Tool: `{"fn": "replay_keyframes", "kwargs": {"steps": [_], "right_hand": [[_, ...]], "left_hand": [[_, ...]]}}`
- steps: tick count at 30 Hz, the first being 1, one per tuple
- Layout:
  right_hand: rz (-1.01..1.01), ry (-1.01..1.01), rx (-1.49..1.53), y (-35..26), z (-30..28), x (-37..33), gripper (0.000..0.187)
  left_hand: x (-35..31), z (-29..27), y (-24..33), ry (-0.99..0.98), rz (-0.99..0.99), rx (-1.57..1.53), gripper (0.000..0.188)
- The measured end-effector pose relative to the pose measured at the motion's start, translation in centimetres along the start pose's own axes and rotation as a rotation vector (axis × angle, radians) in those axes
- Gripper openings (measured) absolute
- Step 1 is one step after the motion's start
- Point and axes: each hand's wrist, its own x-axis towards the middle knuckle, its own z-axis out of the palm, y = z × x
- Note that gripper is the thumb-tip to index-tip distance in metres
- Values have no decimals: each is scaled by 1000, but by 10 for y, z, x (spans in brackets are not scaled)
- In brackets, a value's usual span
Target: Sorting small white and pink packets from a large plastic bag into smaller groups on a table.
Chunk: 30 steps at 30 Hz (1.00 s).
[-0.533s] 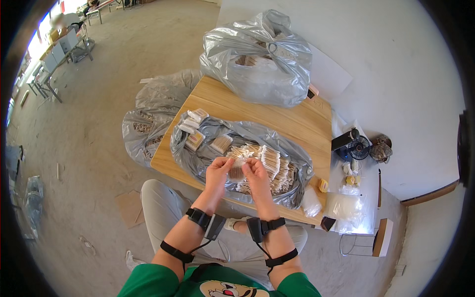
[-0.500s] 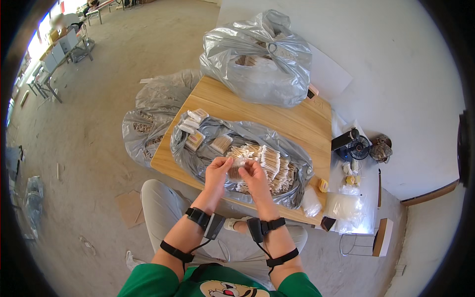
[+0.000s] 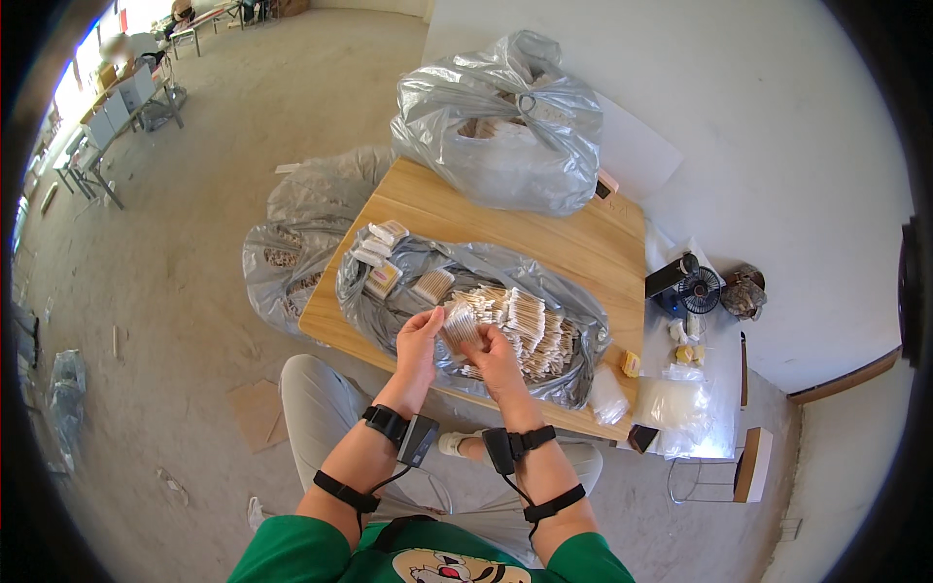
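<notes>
Near the middle of the frame, a small clear packet of cotton swabs (image 3: 461, 328) sits between the person's two hands, above the lower part of an open grey plastic bag (image 3: 554, 282). The left hand (image 3: 418, 345) pinches the packet's left edge between thumb and fingers. The right hand (image 3: 498, 364) has its fingers at the packet's lower right side, pinching it there; its exact finger placement is partly hidden. The packet is tilted, its swabs showing as pale parallel lines through the film.

Just right of the packet, a heap of loose cotton swabs (image 3: 544, 340) with white tips fills the right part of the grey bag. To the packet's upper left, a flat bundle of swabs (image 3: 433, 286) lies inside the bag, and beyond it several small white-and-yellow packs (image 3: 384, 277) are grouped at the bag's upper left end.

The bag lies on a wooden counter (image 3: 607, 248). A large, full silvery bag (image 3: 496, 160) stands on its far end, at the upper centre of the frame. At the counter's lower right corner are a yellow item (image 3: 630, 364) and a clear plastic bundle (image 3: 608, 396). Further right, a black fan (image 3: 700, 291) rests on a white surface (image 3: 719, 428).
</notes>
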Motion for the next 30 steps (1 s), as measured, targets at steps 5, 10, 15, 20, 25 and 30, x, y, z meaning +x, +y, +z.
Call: {"fn": "replay_keyframes", "kwargs": {"steps": [5,10,15,20,25,30], "right_hand": [[-97,29,-267,5,-31,-1,34],[-41,8,-29,-19,-19,-18,25],[-82,214,237,-4,-10,-24,21],[-206,399,-184,15,-9,-13,21],[-205,319,-371,-1,-2,-10,24],[-290,326,-468,1,11,1,23]], "left_hand": [[-3,3,9,-132,110,264,20],[-1,-9,12,-251,631,1009,29],[-13,1,3,-43,790,1000,27],[-24,12,-4,-61,765,947,25],[-17,5,-6,-68,769,1003,24],[-13,2,-10,75,739,991,25]]}}
